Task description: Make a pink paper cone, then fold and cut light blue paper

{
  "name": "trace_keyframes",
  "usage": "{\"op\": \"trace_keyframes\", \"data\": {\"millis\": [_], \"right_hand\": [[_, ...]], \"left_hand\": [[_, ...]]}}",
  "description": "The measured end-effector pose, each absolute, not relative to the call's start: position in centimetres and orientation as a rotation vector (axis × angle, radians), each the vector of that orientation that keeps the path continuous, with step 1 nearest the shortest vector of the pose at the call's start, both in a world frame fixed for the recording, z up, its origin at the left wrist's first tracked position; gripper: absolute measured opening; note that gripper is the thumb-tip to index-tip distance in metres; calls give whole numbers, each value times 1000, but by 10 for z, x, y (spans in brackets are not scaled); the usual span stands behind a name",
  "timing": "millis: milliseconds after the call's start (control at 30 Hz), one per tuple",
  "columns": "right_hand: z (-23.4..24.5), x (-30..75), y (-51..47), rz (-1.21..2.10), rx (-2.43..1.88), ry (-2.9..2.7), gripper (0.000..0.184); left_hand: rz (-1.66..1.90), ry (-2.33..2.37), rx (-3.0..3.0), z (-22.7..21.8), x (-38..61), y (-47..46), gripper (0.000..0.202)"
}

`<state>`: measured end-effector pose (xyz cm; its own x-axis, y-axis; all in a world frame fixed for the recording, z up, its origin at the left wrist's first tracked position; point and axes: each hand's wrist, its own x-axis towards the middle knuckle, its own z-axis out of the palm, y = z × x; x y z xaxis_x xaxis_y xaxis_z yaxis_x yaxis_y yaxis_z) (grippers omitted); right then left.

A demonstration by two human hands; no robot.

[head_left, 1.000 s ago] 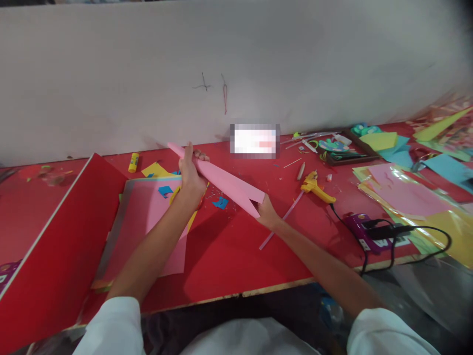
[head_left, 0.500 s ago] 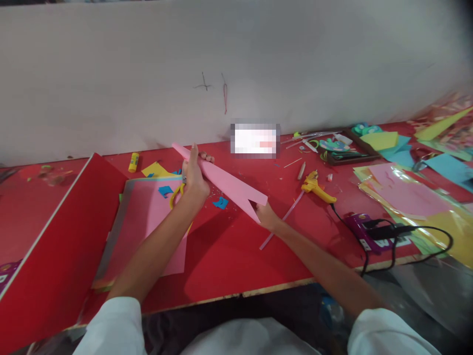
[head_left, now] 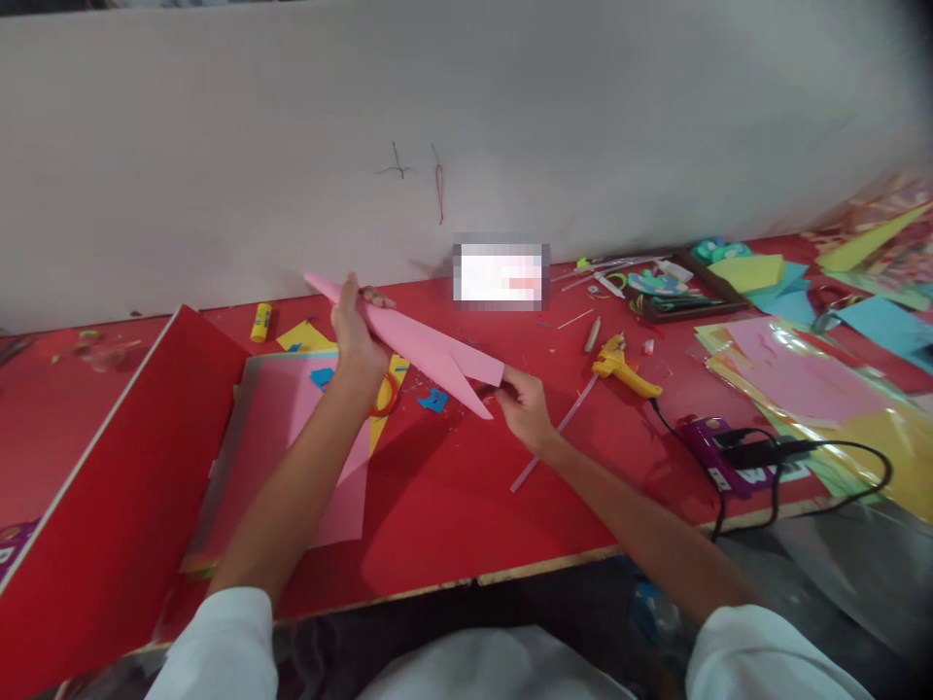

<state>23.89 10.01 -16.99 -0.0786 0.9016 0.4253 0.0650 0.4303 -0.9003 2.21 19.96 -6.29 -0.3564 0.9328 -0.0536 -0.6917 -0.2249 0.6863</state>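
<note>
Pink paper, wound into a long, tapering roll (head_left: 419, 340), lies across the closed left hand (head_left: 359, 335), whose thumb and fingers wrap it near the narrow end. That end pokes out beyond the left knuckles, toward the wall. At the other end the right hand (head_left: 526, 413) is curled, its thumb and fingertips pinching the outer corner of the upper flap; the lower flap juts free just beside them, toward the body. The roll is held up off the table between the two hands.

To shape it well, the left grip should probably be firm enough to stop uncoiling yet light enough not to flatten the point. The right fingers would do best to draw the loose edge round evenly, since pulling on one corner alone may skew the taper or crease the sheet.

Just below the roll, between the hands, lies a blue scrap (head_left: 434, 400). Under the left wrist, an orange ring (head_left: 386, 397), perhaps a scissors handle, sits near a pink sheet (head_left: 346, 510). Beyond the left hand, to its left, stands a yellow glue stick (head_left: 260, 323). Right of the right hand rests a yellow glue gun (head_left: 623, 371); its tip is best kept clear of the sleeve.
</note>
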Motion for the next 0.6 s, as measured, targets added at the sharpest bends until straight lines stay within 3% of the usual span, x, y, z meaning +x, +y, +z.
{"op": "trace_keyframes", "data": {"millis": [100,233,333,600], "right_hand": [[-159,245,101,750,-927,-1407,22],[-153,247,103,805,-856,-1547,53],[-155,244,101,861,-782,-1633,63],[-153,248,88,762,-749,-1921,49]], "left_hand": [[1851,736,369,-59,8,209,37],[1768,684,400,-65,16,205,35],[1652,649,466,-72,32,196,36],[1633,812,550,-81,50,182,44]]}}
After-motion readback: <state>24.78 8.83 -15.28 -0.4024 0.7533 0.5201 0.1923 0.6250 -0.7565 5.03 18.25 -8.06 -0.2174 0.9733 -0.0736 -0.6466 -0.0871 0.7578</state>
